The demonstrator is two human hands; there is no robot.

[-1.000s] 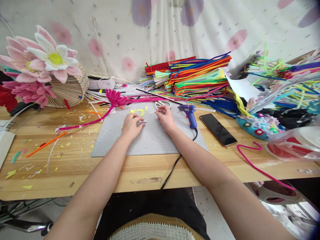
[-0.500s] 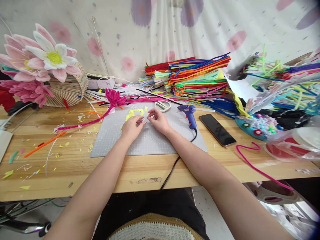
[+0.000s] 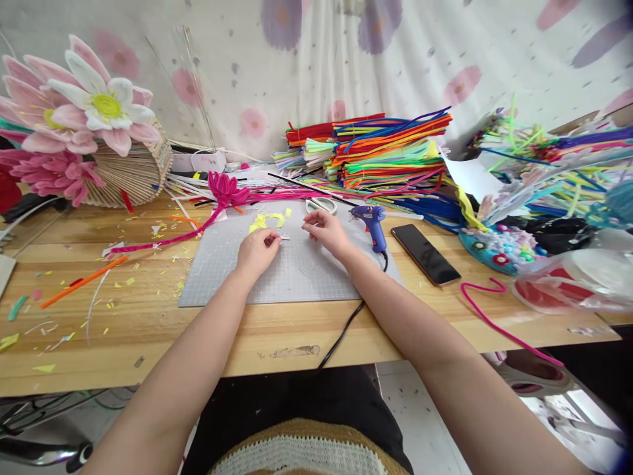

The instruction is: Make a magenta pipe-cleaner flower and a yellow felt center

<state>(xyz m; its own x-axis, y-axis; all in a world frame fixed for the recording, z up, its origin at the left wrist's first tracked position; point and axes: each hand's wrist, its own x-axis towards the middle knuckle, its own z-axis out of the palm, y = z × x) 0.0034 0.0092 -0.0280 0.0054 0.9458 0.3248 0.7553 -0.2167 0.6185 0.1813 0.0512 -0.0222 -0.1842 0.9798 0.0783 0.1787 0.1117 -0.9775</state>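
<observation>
Over the gray mat [image 3: 291, 284], the left hand [image 3: 258, 251] pinches a pale piece [image 3: 285, 237]; the right hand [image 3: 327, 232], its grip unclear, is near the glue gun [image 3: 376, 232].

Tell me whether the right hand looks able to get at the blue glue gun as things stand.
Probably yes: the right hand is close to the glue gun, with only grey mat showing between them. Whether its fingertips pinch something tiny is unclear.

Gap between hands [image 3: 258, 249] [image 3: 326, 233], glue gun [image 3: 374, 225] at right
</observation>
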